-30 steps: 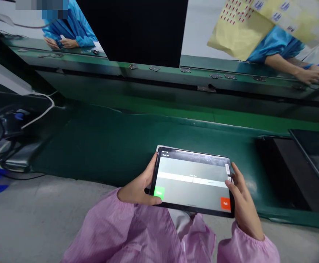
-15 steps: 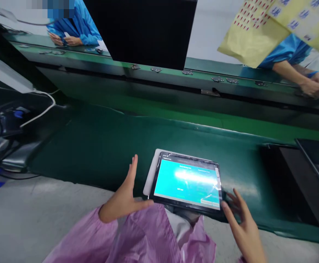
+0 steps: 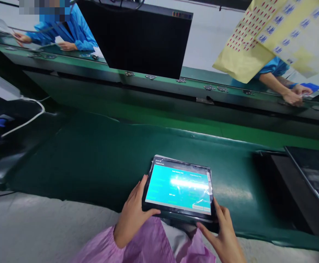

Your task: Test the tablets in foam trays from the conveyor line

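Observation:
A tablet point(image 3: 178, 190) with a lit cyan screen lies at the near edge of the green bench mat, its black border showing all round. My left hand point(image 3: 134, 211) grips its left side, with the thumb along the front edge. On the opposite side, my right hand point(image 3: 222, 229) holds the lower right corner, the thumb at the front edge. The undersides of the fingers are hidden. Behind the tablet's far edge shows a thin pale strip of the white pad under it.
Dark trays point(image 3: 291, 190) stand on the green mat point(image 3: 93, 157) at right. A black monitor point(image 3: 140, 40) and yellow sheets point(image 3: 247, 47) hang ahead. Co-workers in blue sleeves point(image 3: 84, 36) sit across. A white cable point(image 3: 25, 124) lies at left.
Both hands have closed in on the tablet and now hold its sides. The tablet has shifted left over the white pad, which is now almost covered.

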A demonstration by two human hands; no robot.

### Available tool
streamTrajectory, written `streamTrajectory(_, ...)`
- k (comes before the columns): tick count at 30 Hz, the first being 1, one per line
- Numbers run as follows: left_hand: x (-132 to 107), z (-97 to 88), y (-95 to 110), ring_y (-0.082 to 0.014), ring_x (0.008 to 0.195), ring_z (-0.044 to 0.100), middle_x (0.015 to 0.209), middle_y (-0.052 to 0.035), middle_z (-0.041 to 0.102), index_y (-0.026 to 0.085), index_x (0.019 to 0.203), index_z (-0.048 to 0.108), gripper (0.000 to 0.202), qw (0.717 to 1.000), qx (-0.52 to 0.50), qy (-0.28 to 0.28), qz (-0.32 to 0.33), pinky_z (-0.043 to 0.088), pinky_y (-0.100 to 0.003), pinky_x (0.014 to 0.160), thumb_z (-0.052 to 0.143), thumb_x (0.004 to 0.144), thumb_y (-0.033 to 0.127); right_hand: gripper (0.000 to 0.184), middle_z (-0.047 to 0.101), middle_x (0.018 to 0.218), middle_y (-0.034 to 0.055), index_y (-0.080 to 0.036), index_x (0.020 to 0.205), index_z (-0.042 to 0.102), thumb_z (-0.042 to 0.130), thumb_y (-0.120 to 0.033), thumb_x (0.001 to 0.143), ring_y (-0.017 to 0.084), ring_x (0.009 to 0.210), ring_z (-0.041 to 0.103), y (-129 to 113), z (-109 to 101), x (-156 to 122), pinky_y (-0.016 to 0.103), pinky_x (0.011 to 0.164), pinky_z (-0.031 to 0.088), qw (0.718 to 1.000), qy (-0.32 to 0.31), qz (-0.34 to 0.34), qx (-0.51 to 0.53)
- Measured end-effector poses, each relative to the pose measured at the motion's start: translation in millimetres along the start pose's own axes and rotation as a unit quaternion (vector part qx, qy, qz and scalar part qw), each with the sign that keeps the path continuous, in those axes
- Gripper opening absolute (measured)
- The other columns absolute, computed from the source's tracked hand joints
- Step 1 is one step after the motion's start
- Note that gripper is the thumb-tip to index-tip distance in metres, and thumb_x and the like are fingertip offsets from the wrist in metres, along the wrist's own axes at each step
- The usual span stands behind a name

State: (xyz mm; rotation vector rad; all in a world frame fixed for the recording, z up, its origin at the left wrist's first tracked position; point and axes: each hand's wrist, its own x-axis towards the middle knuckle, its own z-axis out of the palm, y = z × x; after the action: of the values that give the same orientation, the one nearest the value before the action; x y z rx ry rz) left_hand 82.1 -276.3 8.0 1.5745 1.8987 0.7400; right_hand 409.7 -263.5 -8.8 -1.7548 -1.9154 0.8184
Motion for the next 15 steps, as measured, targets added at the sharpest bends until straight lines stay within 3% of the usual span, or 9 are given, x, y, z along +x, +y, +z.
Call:
streamTrajectory(2, 23.0, -5.8, 3.9, -0.037, 0.135, 0.049, 0.148, -0.0117, 0.049, 0.033, 0.156, 0.002, 0.119, 0.999, 0.03, 0.008, 0.039, 0.043, -0.054, 0.108, 0.083, 0.069, 0.032, 0.079, 0.056, 0.111, 0.0102, -0.021, 0.15, 0.03, 0.061, -0.055, 0.086, 0.03, 0.103, 0.061, 1.4, -0.8, 9.1, 0.044, 0.089, 0.053, 0.999, 0.013, -0.016, -0.031)
streamTrajectory(4, 62.6, -9.3, 12.0, -0.0383, 0.128, 0.054, 0.141, -0.0156, 0.054, 0.027, 0.156, 0.002, 0.13, 0.995, 0.042, -0.013, 0.093, 0.042, -0.055, 0.106, 0.09, 0.06, 0.036, 0.08, 0.057, 0.11, 0.0124, -0.017, 0.151, 0.028, 0.057, -0.056, 0.087, 0.031, 0.102, 0.061, -1.2, -2.1, 29.8, 0.046, 0.089, 0.052, 0.997, 0.052, -0.029, -0.058)
streamTrajectory(8, 178.1, -4.4, 47.2, -0.0392, 0.123, 0.055, 0.132, -0.0208, 0.057, 0.016, 0.156, 0.008, 0.142, 0.979, 0.044, -0.068, 0.185, 0.042, -0.052, 0.104, 0.095, 0.047, 0.04, 0.099, 0.058, 0.122, 0.0201, -0.008, 0.153, 0.014, 0.061, -0.055, 0.079, 0.036, 0.111, 0.059, -20.3, -19.4, 95.3, 0.046, 0.089, 0.051, 0.989, 0.113, -0.043, -0.083)
streamTrajectory(10, 237.7, 5.4, 73.8, -0.038, 0.119, 0.058, 0.126, -0.0182, 0.06, 0.016, 0.155, 0.012, 0.14, 0.974, 0.05, -0.06, 0.211, 0.045, -0.048, 0.101, 0.096, 0.045, 0.036, 0.106, 0.06, 0.125, 0.02, -0.007, 0.154, 0.007, 0.064, -0.051, 0.077, 0.035, 0.111, 0.061, -36.4, -33.2, 130.4, 0.042, 0.087, 0.052, 0.987, 0.119, 0.001, -0.11)
streamTrajectory(11, 263.7, 12.3, 88.0, -0.0372, 0.116, 0.06, 0.124, -0.0176, 0.061, 0.016, 0.155, 0.016, 0.136, 0.976, 0.05, -0.034, 0.21, 0.046, -0.046, 0.099, 0.096, 0.046, 0.034, 0.106, 0.061, 0.125, 0.0195, -0.008, 0.154, 0.004, 0.065, -0.049, 0.078, 0.034, 0.111, 0.062, -45.4, -39.3, 147.4, 0.04, 0.086, 0.052, 0.983, 0.118, 0.04, -0.133)
streamTrajectory(13, 303.2, 29.0, 114.7, -0.0377, 0.12, 0.057, 0.129, -0.0206, 0.056, 0.014, 0.153, 0.017, 0.118, 0.978, 0.047, 0.018, 0.203, 0.042, -0.047, 0.103, 0.089, 0.061, 0.033, 0.106, 0.061, 0.124, 0.0216, -0.004, 0.154, 0.002, 0.064, -0.048, 0.081, 0.035, 0.111, 0.062, -63.3, -47.0, 180.7, 0.04, 0.084, 0.052, 0.97, 0.133, 0.11, -0.173)
streamTrajectory(15, 323.0, 47.2, 133.8, -0.0389, 0.129, 0.05, 0.136, -0.0254, 0.048, 0.011, 0.152, 0.016, 0.096, 0.979, 0.04, 0.074, 0.185, 0.035, -0.052, 0.109, 0.075, 0.079, 0.031, 0.106, 0.062, 0.121, 0.0252, 0.001, 0.153, -0.001, 0.062, -0.048, 0.084, 0.037, 0.11, 0.063, -78.5, -48.4, 213.8, 0.042, 0.085, 0.051, 0.958, 0.159, 0.144, -0.189)
